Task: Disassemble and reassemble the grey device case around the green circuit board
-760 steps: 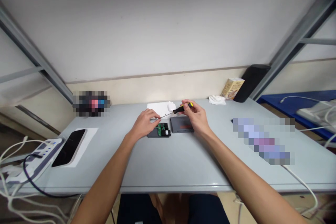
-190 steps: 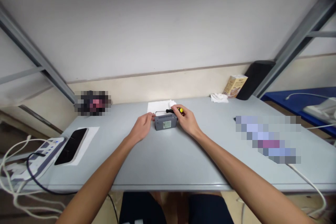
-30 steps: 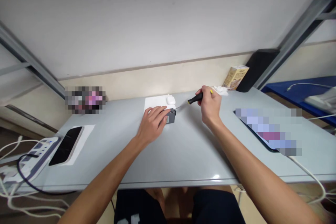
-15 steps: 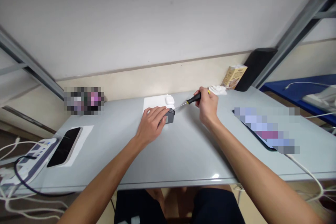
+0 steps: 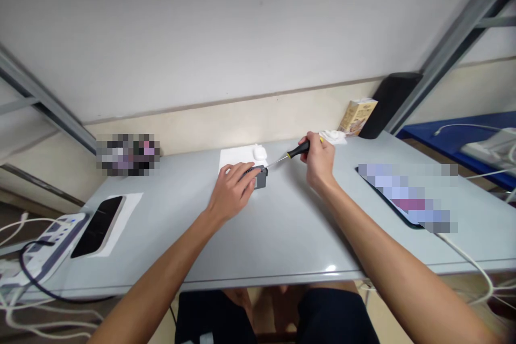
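A small dark grey box-shaped device rests on the desk with a paler patch on its near side. My left hand lies over its left part, fingers across the top and thumb at the near side, hiding much of it. In my right hand is a screwdriver with a black and yellow handle, the fingers closed round it. Its thin metal shaft slants down to the left, and the tip meets the device's upper right edge; whether it sits in a slot or a screw cannot be made out.
Behind the device lie a white sheet and a small white case. A phone and a power strip are at left. At right are a blurred-screen device, a carton, crumpled tissue and a black cylinder.
My left fingers have shifted slightly on the device, showing more of its ridged top. The screwdriver keeps nearly the same pose, and the whole view has drifted a little.
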{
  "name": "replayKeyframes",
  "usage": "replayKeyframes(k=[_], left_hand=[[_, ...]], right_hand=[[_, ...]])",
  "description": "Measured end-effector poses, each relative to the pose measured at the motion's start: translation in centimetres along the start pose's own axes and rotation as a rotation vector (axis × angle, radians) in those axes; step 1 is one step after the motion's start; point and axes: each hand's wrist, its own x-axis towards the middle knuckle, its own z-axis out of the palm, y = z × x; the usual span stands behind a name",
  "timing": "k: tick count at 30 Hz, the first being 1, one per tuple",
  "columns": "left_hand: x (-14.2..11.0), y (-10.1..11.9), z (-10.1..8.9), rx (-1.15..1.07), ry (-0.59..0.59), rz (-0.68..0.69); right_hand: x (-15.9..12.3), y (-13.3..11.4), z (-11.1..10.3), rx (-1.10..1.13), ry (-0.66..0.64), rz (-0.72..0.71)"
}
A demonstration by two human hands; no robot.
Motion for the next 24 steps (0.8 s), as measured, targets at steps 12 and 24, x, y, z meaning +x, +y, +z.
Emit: replayKeyframes(k=[12, 24], left_hand=[[0.4, 0.4, -0.2, -0.001, -0.06, 0.01], [0.1, 0.0, -0.1, -0.017, -0.098, 0.014]], right_hand=[[0.2, 0.2, -0.2, -0.082, -0.018, -0.082], [1.0, 1.7, -0.2, 0.015, -0.021, 0.009]])
